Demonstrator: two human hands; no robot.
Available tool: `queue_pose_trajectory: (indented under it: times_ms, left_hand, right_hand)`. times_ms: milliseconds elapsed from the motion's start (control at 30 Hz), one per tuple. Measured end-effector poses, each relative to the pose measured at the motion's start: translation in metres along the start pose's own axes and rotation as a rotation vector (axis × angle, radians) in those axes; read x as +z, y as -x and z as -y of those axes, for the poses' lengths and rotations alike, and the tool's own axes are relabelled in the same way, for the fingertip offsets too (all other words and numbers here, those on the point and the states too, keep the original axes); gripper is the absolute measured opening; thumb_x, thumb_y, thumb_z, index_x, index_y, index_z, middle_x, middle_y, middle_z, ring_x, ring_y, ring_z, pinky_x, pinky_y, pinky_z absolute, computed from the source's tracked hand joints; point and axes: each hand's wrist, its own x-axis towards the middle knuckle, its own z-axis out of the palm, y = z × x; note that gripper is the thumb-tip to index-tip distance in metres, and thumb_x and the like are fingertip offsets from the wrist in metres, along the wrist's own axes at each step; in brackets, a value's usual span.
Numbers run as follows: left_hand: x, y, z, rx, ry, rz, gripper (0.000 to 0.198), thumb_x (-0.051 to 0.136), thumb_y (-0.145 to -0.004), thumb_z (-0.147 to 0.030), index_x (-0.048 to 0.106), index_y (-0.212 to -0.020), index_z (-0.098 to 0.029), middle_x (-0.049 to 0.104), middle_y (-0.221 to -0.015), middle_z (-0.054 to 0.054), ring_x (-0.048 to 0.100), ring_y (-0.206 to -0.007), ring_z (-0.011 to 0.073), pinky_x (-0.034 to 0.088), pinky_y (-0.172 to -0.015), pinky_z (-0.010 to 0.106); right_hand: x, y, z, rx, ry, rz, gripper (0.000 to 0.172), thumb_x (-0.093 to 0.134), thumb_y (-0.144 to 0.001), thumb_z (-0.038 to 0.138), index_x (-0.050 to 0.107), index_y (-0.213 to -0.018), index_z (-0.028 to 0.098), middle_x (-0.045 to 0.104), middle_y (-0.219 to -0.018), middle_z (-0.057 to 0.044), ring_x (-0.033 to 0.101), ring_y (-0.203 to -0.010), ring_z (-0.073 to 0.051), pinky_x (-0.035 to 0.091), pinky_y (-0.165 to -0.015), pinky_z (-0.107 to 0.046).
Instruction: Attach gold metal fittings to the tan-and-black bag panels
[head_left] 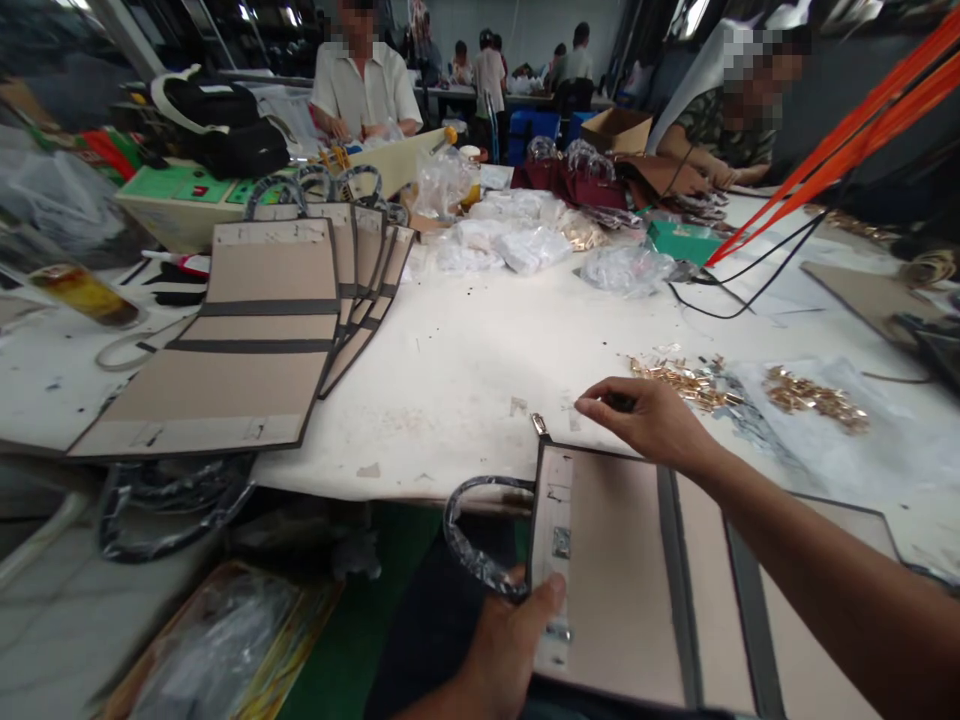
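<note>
My left hand (pixel 504 640) grips the edge of a beige bag panel (pixel 615 560) with dark bands, its thumb lying on the pale strip. A dark handle wrapped in clear plastic (pixel 480 565) loops out from that edge. Two small metal plates show on the strip, one of them a square plate (pixel 561 542). At the panel's far corner a small gold-coloured metal fitting (pixel 538 425) sticks out. Just right of it, above the panel's far edge, is my right hand (pixel 645 415), fingers curled and thumb and fingertips together. Whatever they hold, if anything, cannot be made out.
Several similar panels (pixel 270 380) lie fanned on the left, handles hanging over the table edge. Loose gold metal pieces (pixel 814 398) lie on plastic at right. Plastic-wrapped packets (pixel 525 240) and orange straps (pixel 832 150) stand farther back. Two people sit across the table.
</note>
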Motion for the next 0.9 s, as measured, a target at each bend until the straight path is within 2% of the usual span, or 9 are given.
queue_pose_trajectory:
  times_ms: [100, 167, 233, 300, 400, 567, 667, 767, 900]
  left_hand:
    - [0.002, -0.002, 0.003, 0.003, 0.040, -0.057, 0.053, 0.087, -0.079, -0.053, 0.078, -0.109, -0.011, 0.079, -0.106, 0.017, 0.074, -0.102, 0.0345, 0.057, -0.095, 0.045]
    - [0.004, -0.008, 0.006, 0.006, 0.071, -0.087, 0.054, 0.089, -0.076, -0.052, 0.078, -0.108, -0.011, 0.079, -0.105, 0.017, 0.074, -0.103, 0.0343, 0.057, -0.094, 0.044]
    - [0.008, -0.013, 0.007, -0.011, 0.100, -0.107, 0.059, 0.092, -0.072, -0.052, 0.077, -0.109, -0.010, 0.079, -0.103, 0.017, 0.075, -0.102, 0.0342, 0.058, -0.093, 0.044]
    - [0.012, -0.018, 0.007, -0.035, 0.119, -0.137, 0.064, 0.093, -0.068, -0.053, 0.076, -0.112, -0.009, 0.079, -0.099, 0.017, 0.076, -0.097, 0.0337, 0.059, -0.090, 0.043]
    - [0.018, -0.020, 0.006, -0.065, 0.144, -0.165, 0.069, 0.095, -0.065, -0.054, 0.076, -0.113, -0.008, 0.079, -0.093, 0.016, 0.077, -0.093, 0.0331, 0.060, -0.087, 0.042]
    - [0.023, -0.021, 0.005, -0.043, 0.156, -0.179, 0.066, 0.094, -0.065, -0.054, 0.076, -0.111, -0.009, 0.079, -0.092, 0.014, 0.077, -0.089, 0.0318, 0.059, -0.085, 0.041]
    - [0.023, -0.022, 0.007, 0.005, 0.141, -0.174, 0.065, 0.094, -0.065, -0.055, 0.076, -0.109, -0.010, 0.079, -0.094, 0.014, 0.076, -0.087, 0.0307, 0.059, -0.082, 0.039]
    - [0.025, -0.023, 0.008, 0.042, 0.125, -0.177, 0.061, 0.093, -0.067, -0.055, 0.076, -0.105, -0.011, 0.079, -0.094, 0.013, 0.076, -0.085, 0.0291, 0.058, -0.077, 0.036]
    - [0.027, -0.021, 0.008, 0.075, 0.109, -0.165, 0.058, 0.092, -0.069, -0.053, 0.076, -0.107, -0.011, 0.079, -0.094, 0.012, 0.075, -0.082, 0.0268, 0.057, -0.076, 0.035]
  right_hand:
    - [-0.005, 0.023, 0.024, -0.009, -0.135, -0.224, 0.046, 0.071, -0.093, 0.062, 0.072, -0.073, 0.020, 0.055, -0.057, 0.001, 0.049, -0.054, -0.014, 0.034, -0.051, -0.029]
    - [0.001, 0.041, 0.036, 0.008, -0.289, -0.284, 0.049, 0.071, -0.094, 0.061, 0.065, -0.066, 0.021, 0.053, -0.054, 0.001, 0.047, -0.049, -0.014, 0.033, -0.048, -0.029]
    - [0.015, 0.058, 0.043, 0.013, -0.491, -0.319, 0.052, 0.069, -0.096, 0.060, 0.058, -0.062, 0.022, 0.054, -0.055, 0.000, 0.049, -0.049, -0.015, 0.037, -0.047, -0.029]
    - [0.035, 0.070, 0.045, 0.022, -0.722, -0.359, 0.051, 0.069, -0.097, 0.056, 0.052, -0.062, 0.023, 0.052, -0.055, 0.001, 0.049, -0.049, -0.015, 0.040, -0.048, -0.029]
    - [0.064, 0.078, 0.041, 0.034, -1.030, -0.459, 0.049, 0.071, -0.097, 0.047, 0.046, -0.062, 0.023, 0.043, -0.054, 0.005, 0.044, -0.046, -0.013, 0.038, -0.045, -0.028]
    - [0.083, 0.076, 0.025, 0.103, -1.293, -0.609, 0.046, 0.073, -0.093, 0.039, 0.043, -0.062, 0.022, 0.036, -0.055, 0.007, 0.036, -0.043, -0.010, 0.032, -0.042, -0.026]
    - [0.088, 0.078, 0.020, 0.104, -1.328, -0.637, 0.046, 0.071, -0.094, 0.040, 0.041, -0.063, 0.022, 0.034, -0.054, 0.008, 0.031, -0.042, -0.010, 0.029, -0.041, -0.026]
    - [0.097, 0.082, 0.023, 0.006, -1.217, -0.595, 0.046, 0.067, -0.098, 0.040, 0.043, -0.063, 0.023, 0.036, -0.053, 0.008, 0.033, -0.041, -0.010, 0.028, -0.041, -0.026]
    - [0.100, 0.080, 0.038, -0.102, -0.802, -0.356, 0.050, 0.064, -0.103, 0.040, 0.049, -0.059, 0.021, 0.047, -0.054, 0.003, 0.044, -0.050, -0.013, 0.034, -0.051, -0.029]
